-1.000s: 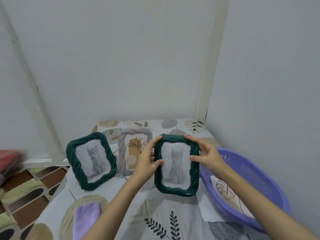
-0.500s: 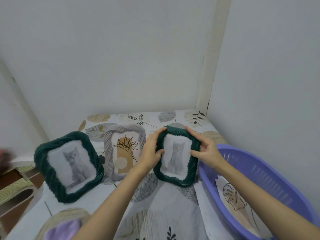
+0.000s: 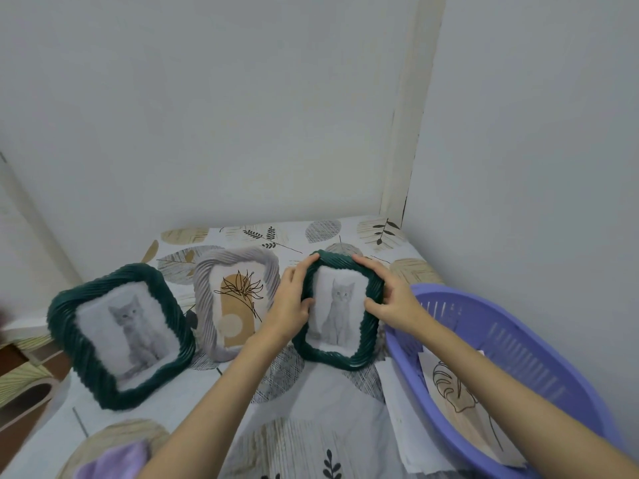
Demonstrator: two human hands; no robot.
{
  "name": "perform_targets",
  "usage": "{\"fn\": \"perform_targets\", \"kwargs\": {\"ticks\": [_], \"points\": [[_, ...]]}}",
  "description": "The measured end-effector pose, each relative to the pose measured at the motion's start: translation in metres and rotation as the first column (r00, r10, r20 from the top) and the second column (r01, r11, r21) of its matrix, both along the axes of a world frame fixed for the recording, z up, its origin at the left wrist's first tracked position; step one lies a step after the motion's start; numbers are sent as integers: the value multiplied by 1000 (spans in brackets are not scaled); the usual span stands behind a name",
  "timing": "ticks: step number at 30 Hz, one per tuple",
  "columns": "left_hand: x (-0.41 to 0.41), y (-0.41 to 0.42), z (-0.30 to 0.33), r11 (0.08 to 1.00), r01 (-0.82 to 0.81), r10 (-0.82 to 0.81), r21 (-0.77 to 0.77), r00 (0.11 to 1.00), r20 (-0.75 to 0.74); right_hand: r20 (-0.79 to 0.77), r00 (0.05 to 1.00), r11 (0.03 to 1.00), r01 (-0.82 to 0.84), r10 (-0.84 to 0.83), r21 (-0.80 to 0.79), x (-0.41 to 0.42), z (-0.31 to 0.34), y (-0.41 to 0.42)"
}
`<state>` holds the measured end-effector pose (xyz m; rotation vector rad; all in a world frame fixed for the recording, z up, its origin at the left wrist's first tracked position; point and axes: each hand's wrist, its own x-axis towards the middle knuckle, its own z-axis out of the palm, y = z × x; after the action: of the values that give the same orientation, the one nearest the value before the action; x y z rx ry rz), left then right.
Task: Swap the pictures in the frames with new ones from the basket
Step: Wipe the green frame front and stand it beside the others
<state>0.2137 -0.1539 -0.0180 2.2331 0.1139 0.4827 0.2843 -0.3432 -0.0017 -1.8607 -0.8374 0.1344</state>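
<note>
gripping small green frame [image 3: 340,311] with left hand [image 3: 290,305] and right hand [image 3: 390,302] | standing beside purple basket [image 3: 511,344] | resting on leaf-print cloth [image 3: 311,426]

The dark green frame [image 3: 340,311] I hold looks like glossy, ribbed moulded stuff twisted like rope; its twin [image 3: 119,335] by the table's left edge looks the same. The grey frame [image 3: 235,302] between them is matt. The cat picture [image 3: 340,309] is matt paper. The tablecloth [image 3: 311,409] is printed cloth, the basket [image 3: 518,357] smooth slotted purple plastic.
</note>
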Motion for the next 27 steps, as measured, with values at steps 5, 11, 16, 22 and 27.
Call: {"fn": "perform_targets", "kwargs": {"ticks": [5,11,16,22,27], "points": [[-10,-4,6,999,-13,14,44,999,-32,61,996,996,67,-64,-50,-9,6,-13],[-57,-41,-11,993,-64,53,95,992,110,262,956,944,200,-130,-261,-47,-1,-70],[-95,-108,-57,999,-22,26,30,992,-125,477,823,703,536,-309,-467,-81,-12,-126],[-100,-158,-65,977,-85,145,198,939,-313,441,687,382,704,-577,-598,-99,-10,-186],[-98,-169,-68,976,-83,147,202,934,-325,-28,720,664,622,-693,-415,-102,-5,-217]]}}
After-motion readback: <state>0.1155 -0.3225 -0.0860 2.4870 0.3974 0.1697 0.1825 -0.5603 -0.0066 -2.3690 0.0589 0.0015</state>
